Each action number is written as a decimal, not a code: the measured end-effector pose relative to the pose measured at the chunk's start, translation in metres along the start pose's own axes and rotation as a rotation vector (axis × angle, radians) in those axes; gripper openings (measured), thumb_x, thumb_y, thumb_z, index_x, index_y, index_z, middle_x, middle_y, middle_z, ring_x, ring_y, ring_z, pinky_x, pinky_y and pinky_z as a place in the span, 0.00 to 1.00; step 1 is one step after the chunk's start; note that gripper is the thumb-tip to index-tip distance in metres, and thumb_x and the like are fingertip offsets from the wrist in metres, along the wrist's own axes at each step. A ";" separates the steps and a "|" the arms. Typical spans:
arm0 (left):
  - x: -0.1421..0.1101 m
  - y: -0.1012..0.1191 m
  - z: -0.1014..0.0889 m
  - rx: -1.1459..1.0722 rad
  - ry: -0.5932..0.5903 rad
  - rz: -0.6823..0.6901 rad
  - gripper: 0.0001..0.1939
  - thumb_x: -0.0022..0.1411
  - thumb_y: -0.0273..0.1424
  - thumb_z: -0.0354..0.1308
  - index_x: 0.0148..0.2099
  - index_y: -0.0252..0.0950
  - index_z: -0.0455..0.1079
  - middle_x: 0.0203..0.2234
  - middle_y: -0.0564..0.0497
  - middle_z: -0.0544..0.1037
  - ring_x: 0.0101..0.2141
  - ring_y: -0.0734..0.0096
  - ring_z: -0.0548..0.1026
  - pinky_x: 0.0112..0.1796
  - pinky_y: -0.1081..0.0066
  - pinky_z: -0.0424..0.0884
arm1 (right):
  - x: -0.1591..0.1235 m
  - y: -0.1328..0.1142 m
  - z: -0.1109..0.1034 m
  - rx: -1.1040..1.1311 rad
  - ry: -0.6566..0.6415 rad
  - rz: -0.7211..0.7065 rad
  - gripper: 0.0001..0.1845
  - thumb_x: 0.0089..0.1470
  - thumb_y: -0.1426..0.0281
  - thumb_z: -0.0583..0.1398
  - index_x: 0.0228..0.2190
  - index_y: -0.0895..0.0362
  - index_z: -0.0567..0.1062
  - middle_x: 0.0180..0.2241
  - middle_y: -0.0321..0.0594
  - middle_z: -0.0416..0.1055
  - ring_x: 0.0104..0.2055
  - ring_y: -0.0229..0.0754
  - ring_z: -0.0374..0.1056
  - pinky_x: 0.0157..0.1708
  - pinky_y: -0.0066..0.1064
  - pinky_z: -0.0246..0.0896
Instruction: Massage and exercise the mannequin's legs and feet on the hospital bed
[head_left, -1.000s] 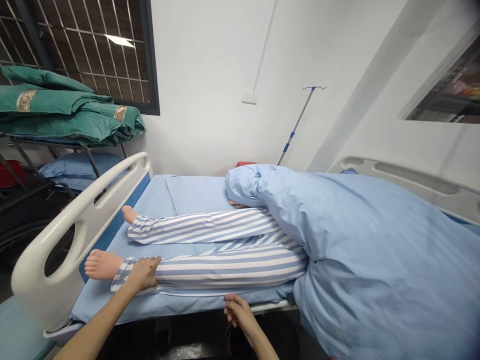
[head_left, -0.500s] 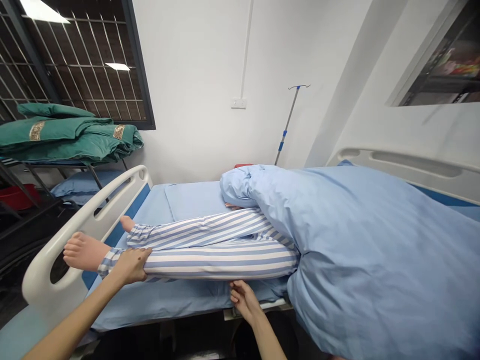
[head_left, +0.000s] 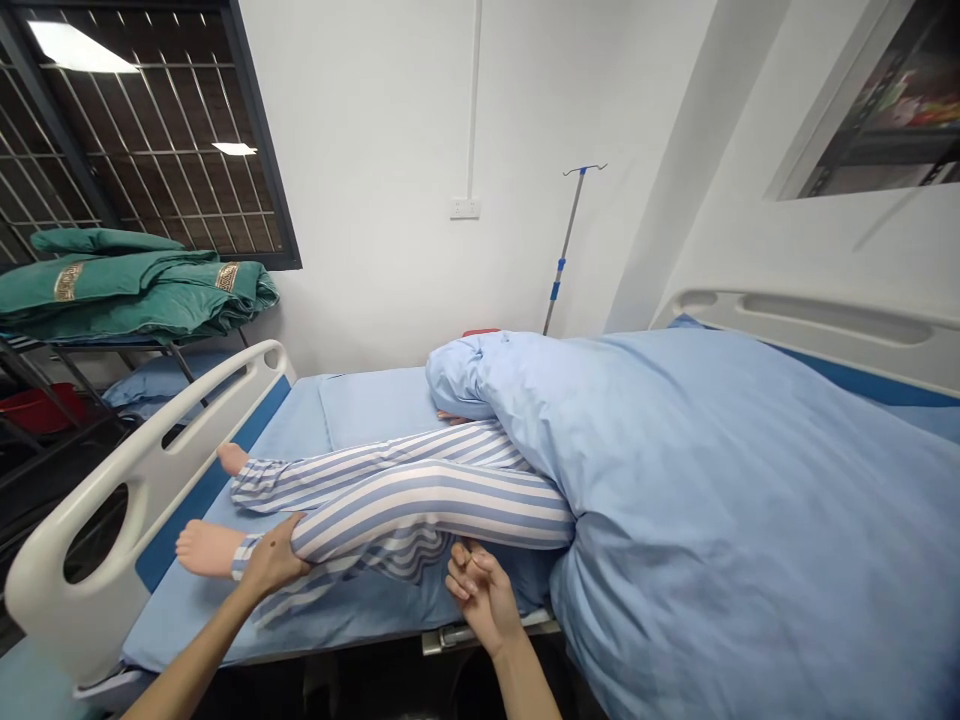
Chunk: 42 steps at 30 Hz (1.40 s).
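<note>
On the bed lies a figure with smooth, manikin-like feet, in blue-and-white striped trousers (head_left: 450,495). The near leg is bent, its knee raised off the sheet, and its bare foot (head_left: 206,548) rests by the footboard. Around the lower part of this leg, just above the ankle, my left hand (head_left: 277,558) is closed. My right hand (head_left: 484,590) is under the knee and thigh, palm up with the fingers curled; whether cloth is pinched in them is hidden. A light blue quilt (head_left: 697,480) covers the upper body.
The white footboard (head_left: 150,480) stands at the left and the headboard (head_left: 817,315) at the right. Behind the bed is an IV pole (head_left: 566,245). Folded green bedding (head_left: 142,290) is stacked under the barred window. A metal bed part (head_left: 450,637) shows below the mattress.
The near leg has gone from straight to bent, with the knee up and the foot drawn toward the hips. My left hand moved with the ankle; my right hand rose slightly under the knee.
</note>
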<state>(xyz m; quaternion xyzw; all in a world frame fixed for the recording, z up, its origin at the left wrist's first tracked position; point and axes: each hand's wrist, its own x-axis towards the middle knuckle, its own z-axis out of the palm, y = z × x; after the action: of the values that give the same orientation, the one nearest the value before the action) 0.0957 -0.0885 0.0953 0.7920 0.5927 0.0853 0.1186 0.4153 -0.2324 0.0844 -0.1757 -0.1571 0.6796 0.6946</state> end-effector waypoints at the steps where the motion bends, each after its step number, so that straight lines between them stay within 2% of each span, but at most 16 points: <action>1: 0.000 0.009 0.006 -0.065 0.006 0.009 0.31 0.40 0.30 0.56 0.51 0.42 0.59 0.42 0.50 0.75 0.43 0.56 0.72 0.39 0.67 0.66 | 0.000 -0.003 0.002 0.020 -0.004 -0.010 0.06 0.45 0.69 0.60 0.26 0.57 0.65 0.27 0.32 0.58 0.18 0.26 0.43 0.18 0.22 0.47; 4: -0.002 0.030 0.024 -0.203 0.061 0.005 0.27 0.41 0.30 0.56 0.48 0.42 0.60 0.38 0.51 0.75 0.39 0.59 0.73 0.37 0.68 0.65 | 0.000 -0.007 0.007 0.064 0.001 -0.032 0.07 0.45 0.68 0.59 0.24 0.57 0.64 0.26 0.32 0.56 0.18 0.27 0.43 0.18 0.22 0.49; 7: -0.003 0.038 0.035 -0.241 0.108 -0.009 0.26 0.41 0.30 0.57 0.47 0.40 0.60 0.38 0.50 0.74 0.38 0.61 0.73 0.36 0.69 0.64 | 0.000 -0.008 0.010 0.087 0.019 -0.040 0.07 0.45 0.69 0.59 0.24 0.57 0.64 0.26 0.32 0.56 0.18 0.27 0.43 0.18 0.23 0.49; 11: -0.003 0.037 0.037 -0.255 0.121 0.020 0.26 0.41 0.31 0.58 0.46 0.39 0.60 0.38 0.51 0.74 0.40 0.61 0.72 0.36 0.70 0.64 | 0.000 -0.005 0.011 0.099 0.041 -0.049 0.06 0.45 0.70 0.60 0.25 0.57 0.67 0.26 0.32 0.57 0.18 0.27 0.44 0.18 0.23 0.49; 15: -0.005 0.036 0.031 -0.216 0.095 0.008 0.27 0.42 0.31 0.59 0.48 0.41 0.61 0.38 0.53 0.74 0.40 0.62 0.72 0.37 0.70 0.63 | 0.000 -0.005 0.011 0.110 0.044 -0.048 0.06 0.44 0.70 0.61 0.26 0.58 0.68 0.26 0.33 0.60 0.19 0.27 0.46 0.18 0.22 0.48; 19: -0.007 0.033 0.012 -0.111 0.110 0.037 0.30 0.41 0.30 0.59 0.51 0.40 0.61 0.44 0.50 0.73 0.45 0.59 0.70 0.42 0.67 0.63 | -0.002 -0.005 0.010 0.105 0.060 -0.049 0.05 0.44 0.71 0.62 0.26 0.58 0.69 0.25 0.33 0.61 0.19 0.27 0.47 0.18 0.21 0.49; 23: -0.008 0.024 -0.020 0.025 0.167 0.157 0.32 0.41 0.31 0.58 0.53 0.38 0.62 0.49 0.47 0.71 0.49 0.58 0.68 0.47 0.65 0.60 | -0.004 0.000 0.008 0.089 0.130 -0.084 0.05 0.43 0.72 0.62 0.25 0.58 0.70 0.24 0.33 0.63 0.19 0.28 0.48 0.19 0.22 0.51; 30: -0.013 0.002 -0.082 0.265 0.275 0.304 0.27 0.44 0.28 0.54 0.51 0.38 0.65 0.44 0.46 0.74 0.46 0.57 0.69 0.45 0.62 0.60 | 0.000 0.019 0.001 0.045 0.175 -0.041 0.06 0.42 0.70 0.63 0.26 0.59 0.72 0.24 0.35 0.67 0.18 0.28 0.48 0.18 0.23 0.49; 34: -0.022 -0.002 -0.112 0.449 0.320 0.352 0.26 0.45 0.25 0.52 0.51 0.37 0.65 0.41 0.45 0.74 0.44 0.54 0.69 0.42 0.60 0.60 | 0.009 0.039 -0.012 0.069 0.183 0.014 0.06 0.42 0.70 0.63 0.25 0.59 0.71 0.25 0.36 0.68 0.19 0.28 0.50 0.19 0.23 0.49; 38: -0.029 0.004 -0.127 0.615 0.348 0.390 0.25 0.47 0.22 0.50 0.50 0.36 0.66 0.38 0.43 0.74 0.40 0.54 0.69 0.41 0.59 0.59 | 0.017 0.061 -0.029 0.045 0.230 0.060 0.06 0.40 0.71 0.64 0.23 0.59 0.71 0.23 0.36 0.67 0.19 0.29 0.52 0.18 0.24 0.48; 42: -0.033 0.005 -0.125 0.641 0.341 0.400 0.25 0.48 0.22 0.50 0.51 0.37 0.66 0.39 0.43 0.74 0.40 0.54 0.69 0.40 0.59 0.59 | 0.019 0.070 -0.037 0.055 0.278 0.062 0.07 0.39 0.73 0.64 0.20 0.58 0.69 0.21 0.35 0.67 0.18 0.29 0.52 0.18 0.24 0.49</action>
<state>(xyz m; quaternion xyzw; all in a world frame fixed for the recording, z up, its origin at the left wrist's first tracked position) 0.0571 -0.1104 0.2165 0.8629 0.4350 0.0479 -0.2528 0.3707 -0.2131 0.0195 -0.2538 -0.0353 0.6738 0.6931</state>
